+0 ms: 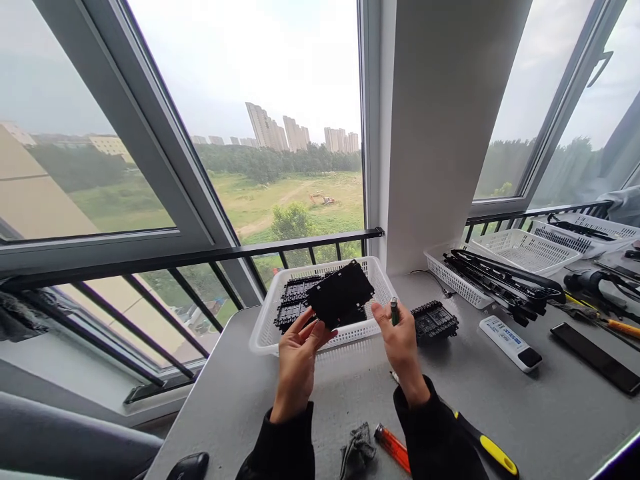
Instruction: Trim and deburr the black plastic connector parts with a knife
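Observation:
My left hand (299, 347) holds up a flat black plastic panel (340, 293) by its lower left corner, above the near rim of a white slotted basket (265, 333). More black ribbed parts (295, 303) lie inside that basket. My right hand (397, 337) is closed around a small green-tipped tool (394, 311), held upright just right of the panel. A black ribbed part (434, 321) lies on the grey table (500, 413) beside my right hand.
An orange lighter (393, 447), a grey rag (357, 452), a yellow-handled tool (487, 450) and a black mouse (189, 465) lie near me. To the right are a white remote-like device (510, 341), a black slab (597, 357) and white baskets (525, 250) with long black parts (500, 280).

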A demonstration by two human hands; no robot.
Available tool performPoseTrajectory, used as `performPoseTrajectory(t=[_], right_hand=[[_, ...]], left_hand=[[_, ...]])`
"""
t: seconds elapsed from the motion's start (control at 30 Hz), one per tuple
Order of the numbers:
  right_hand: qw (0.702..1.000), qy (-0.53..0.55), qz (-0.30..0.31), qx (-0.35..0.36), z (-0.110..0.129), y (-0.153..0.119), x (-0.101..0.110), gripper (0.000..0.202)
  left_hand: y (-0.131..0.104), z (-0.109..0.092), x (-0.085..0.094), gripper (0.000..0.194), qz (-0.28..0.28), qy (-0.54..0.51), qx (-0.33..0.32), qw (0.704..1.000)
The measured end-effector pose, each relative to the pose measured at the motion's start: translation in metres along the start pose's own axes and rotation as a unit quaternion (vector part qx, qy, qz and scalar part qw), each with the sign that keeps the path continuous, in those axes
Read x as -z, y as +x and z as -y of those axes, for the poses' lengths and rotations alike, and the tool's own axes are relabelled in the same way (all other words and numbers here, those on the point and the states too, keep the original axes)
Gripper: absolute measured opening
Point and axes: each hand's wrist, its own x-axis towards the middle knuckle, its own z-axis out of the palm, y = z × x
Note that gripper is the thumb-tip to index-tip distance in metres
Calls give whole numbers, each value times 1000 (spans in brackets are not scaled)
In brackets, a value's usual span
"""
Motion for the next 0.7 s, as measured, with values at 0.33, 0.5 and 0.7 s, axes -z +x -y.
performPoseTrajectory(t=[0.33,0.5,0.7], right_hand=[[994,89,-61,-21,-11,2,-8,40],[996,46,-76,25,-12,8,2,35],[999,-22,-17,35,-8,7,7,32]], left_hand=[[-14,-5,-17,92,129,106,13,986],[-4,5,-10,59,149,147,3,978],[-4,7,-8,62,146,250,-52,956]])
